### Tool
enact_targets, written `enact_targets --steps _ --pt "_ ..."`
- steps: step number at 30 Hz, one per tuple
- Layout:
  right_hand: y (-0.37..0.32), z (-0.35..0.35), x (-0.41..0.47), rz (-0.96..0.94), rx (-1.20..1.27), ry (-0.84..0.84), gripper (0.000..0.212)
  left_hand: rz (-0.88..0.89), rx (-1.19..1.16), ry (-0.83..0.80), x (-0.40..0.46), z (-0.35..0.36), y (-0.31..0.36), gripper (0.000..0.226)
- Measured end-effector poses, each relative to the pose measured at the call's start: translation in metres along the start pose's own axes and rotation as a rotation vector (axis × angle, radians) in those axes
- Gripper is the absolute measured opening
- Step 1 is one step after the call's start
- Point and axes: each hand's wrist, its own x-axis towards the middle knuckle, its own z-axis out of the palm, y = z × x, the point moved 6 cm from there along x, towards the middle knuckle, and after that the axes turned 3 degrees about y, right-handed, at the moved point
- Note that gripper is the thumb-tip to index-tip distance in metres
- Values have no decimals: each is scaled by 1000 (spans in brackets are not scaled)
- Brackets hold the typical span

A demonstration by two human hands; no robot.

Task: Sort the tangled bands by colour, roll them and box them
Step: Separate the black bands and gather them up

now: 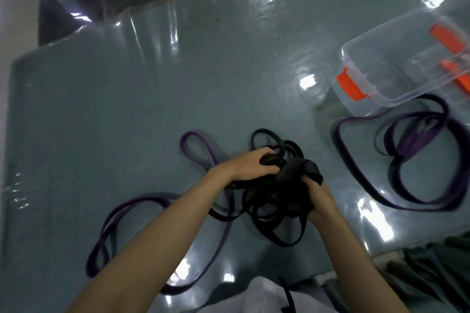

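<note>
A knot of black bands [274, 200] lies at the middle of the glossy grey-green table [127, 109]. My left hand [251, 166] grips the top of the knot. My right hand [319, 197] holds a bunched part of the same black bands on its right side. A long purple band [119, 213] loops out from under the knot to the left and toward the front edge. Another heap of purple bands [417, 157] lies apart at the right. A clear plastic box [396, 71] with orange latches stands behind that heap; nothing shows inside it.
A clear lid with an orange latch [455, 63] leans over the box at the far right. Dark green folded cloth [432, 269] lies at the front right corner. The table's left edge and a dark floor gap show at the upper left.
</note>
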Motion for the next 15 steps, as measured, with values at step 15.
enact_targets --steps 15 --pt "-10 -75 -40 -186 -39 171 62 191 -76 145 -19 82 34 79"
